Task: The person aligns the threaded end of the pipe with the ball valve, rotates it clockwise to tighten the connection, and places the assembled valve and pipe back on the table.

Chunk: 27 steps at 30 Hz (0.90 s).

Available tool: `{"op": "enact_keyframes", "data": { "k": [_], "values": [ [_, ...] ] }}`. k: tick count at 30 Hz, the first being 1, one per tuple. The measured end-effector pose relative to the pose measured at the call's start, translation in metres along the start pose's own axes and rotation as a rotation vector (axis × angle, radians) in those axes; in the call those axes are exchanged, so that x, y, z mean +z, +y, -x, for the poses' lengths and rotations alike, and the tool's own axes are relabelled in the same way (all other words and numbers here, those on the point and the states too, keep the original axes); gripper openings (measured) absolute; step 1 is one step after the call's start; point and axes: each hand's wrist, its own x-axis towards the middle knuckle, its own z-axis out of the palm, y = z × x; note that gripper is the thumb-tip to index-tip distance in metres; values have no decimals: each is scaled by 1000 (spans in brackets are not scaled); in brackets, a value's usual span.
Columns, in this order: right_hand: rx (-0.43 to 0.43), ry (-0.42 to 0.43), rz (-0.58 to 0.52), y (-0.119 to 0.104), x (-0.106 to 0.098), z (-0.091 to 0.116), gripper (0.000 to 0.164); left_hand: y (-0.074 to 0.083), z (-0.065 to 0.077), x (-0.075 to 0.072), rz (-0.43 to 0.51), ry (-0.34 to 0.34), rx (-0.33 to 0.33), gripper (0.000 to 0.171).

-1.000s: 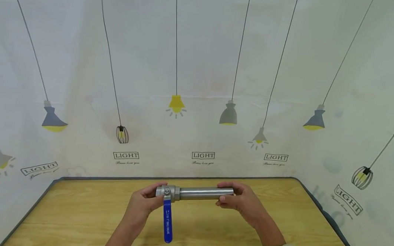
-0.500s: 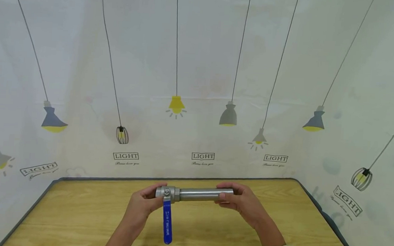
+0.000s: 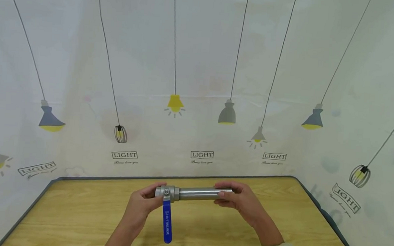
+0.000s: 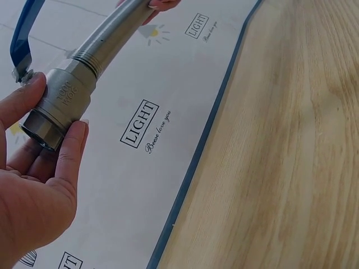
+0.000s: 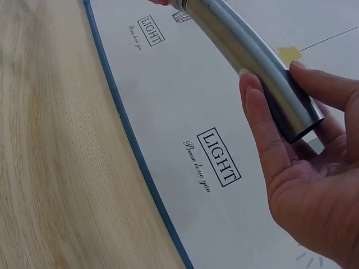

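Above the bench [image 3: 88, 214], holding steel valve [image 3: 167, 191] pinched in left grip [image 3: 142, 202] and free end of joined pipe [image 3: 198, 193] in right grip [image 3: 241, 199]. Slid right thumb [image 3: 226, 195] up across pipe since a second ago, probably to turn it within valve.

A: Light?
B: Soft, even, slightly dim in the head view. Bright streak along the steel pipe [image 3: 196, 193], so it reads as overhead. Faint soft-edged shadow on the wood-grain tabletop [image 3: 78, 213].
A: Sharpness?
B: Head view a bit soft; print on the blue lever [image 3: 167, 221] only partly readable. Left wrist is crisper: "1000 WOG" on the ball valve [image 4: 66, 94] reads fine.
A: Distortion?
B: Yes. Wide lens splays the wall covering [image 3: 203, 64] toward the head view's edges. Right wrist bends the pipe into a curve.
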Motion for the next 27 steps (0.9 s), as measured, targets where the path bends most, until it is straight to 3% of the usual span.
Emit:
{"op": "enact_keyframes", "data": {
  "k": [6,18,27],
  "values": [
    [4,-5,15,0,-1,1,37,1,-2,0,-7,8,5,44],
    [8,-8,-16,0,0,0,26,0,-1,-1,0,20,-2,45],
    [25,8,-12,1,2,-1,30,0,0,-3,-6,18,-4,45]
  ]
}}
